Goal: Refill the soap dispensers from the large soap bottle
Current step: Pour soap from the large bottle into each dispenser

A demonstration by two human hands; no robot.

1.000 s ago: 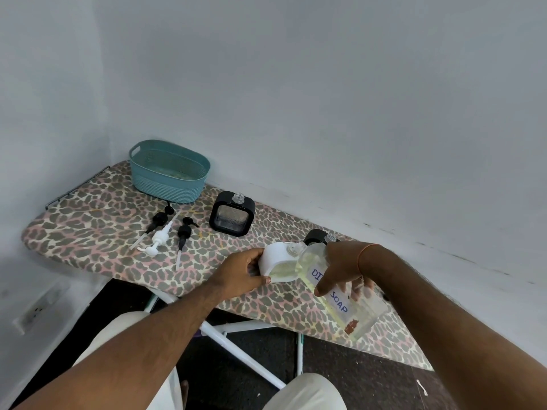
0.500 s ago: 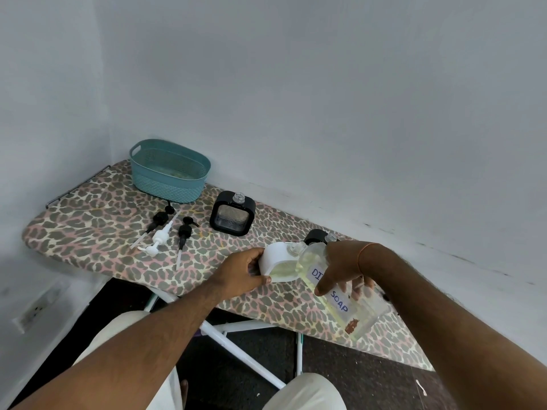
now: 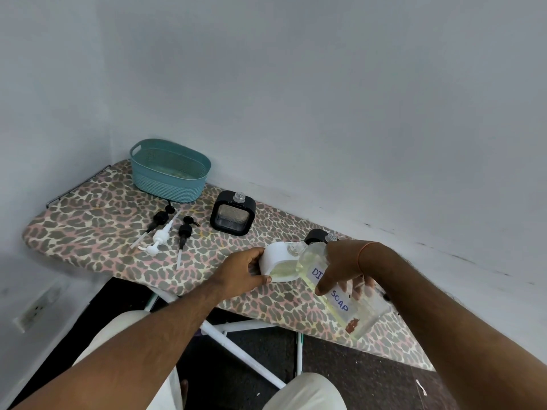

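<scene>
pale soap in white dispenser (image 3: 278,263)

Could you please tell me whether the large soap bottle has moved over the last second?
No. The soap bottle stays tipped against the white dispenser, unchanged relative to the black dispenser.

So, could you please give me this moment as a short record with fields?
surface: leopard-print ironing board
left hand: steadies white soap dispenser, pump off
right hand: tilts large soap bottle, mouth at the white dispenser's neck
soap: pale yellow, visible in both
black soap dispenser: upright, neck open
second black dispenser: mostly hidden behind the hands
pump heads: three lying loose, two black, one white
teal basket: far end of board
</scene>
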